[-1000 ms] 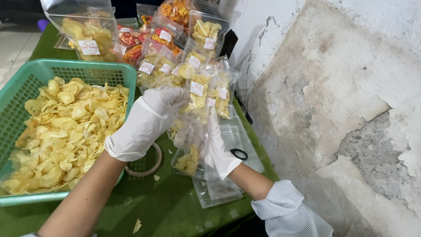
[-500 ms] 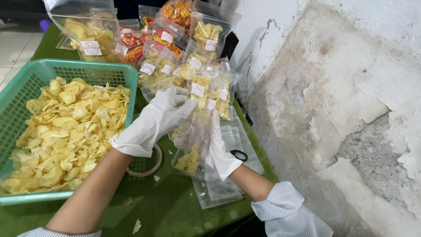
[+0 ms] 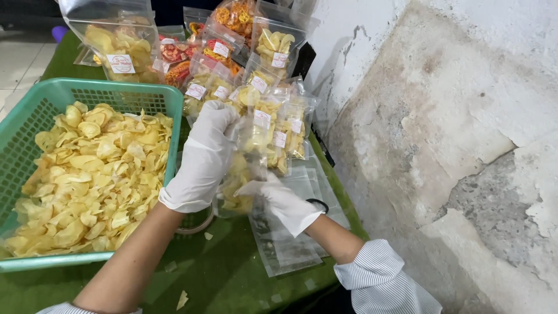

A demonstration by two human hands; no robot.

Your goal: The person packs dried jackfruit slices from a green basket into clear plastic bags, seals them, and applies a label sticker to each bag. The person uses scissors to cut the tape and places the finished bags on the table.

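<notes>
Two hands on one bag, left hand shifted up

Both gloved hands work the same clear chip bag (image 3: 241, 177). Right hand (image 3: 282, 200) sits under and beside it, fingers curled around the lower half, cupping the weight. Left hand (image 3: 203, 154) has moved up and right over the last second: it now lies against the bag's upper left side, fingers closed toward the mouth. Whether it pinches the rim I can't tell, the glove hides it. Bag hangs just above the green cloth (image 3: 221, 273), partly filled with chips, about upright.

Under it: flat empty bags (image 3: 290, 244) and a tape roll (image 3: 195, 224), mostly covered by the left wrist. Left of that, the green basket (image 3: 35, 104) holds loose chips (image 3: 93, 168), unchanged. Further back, filled labelled bags (image 3: 273, 116) stand stacked against the wall (image 3: 442, 116).

Read: filling looks done, hands now handle the bag's top.
</notes>
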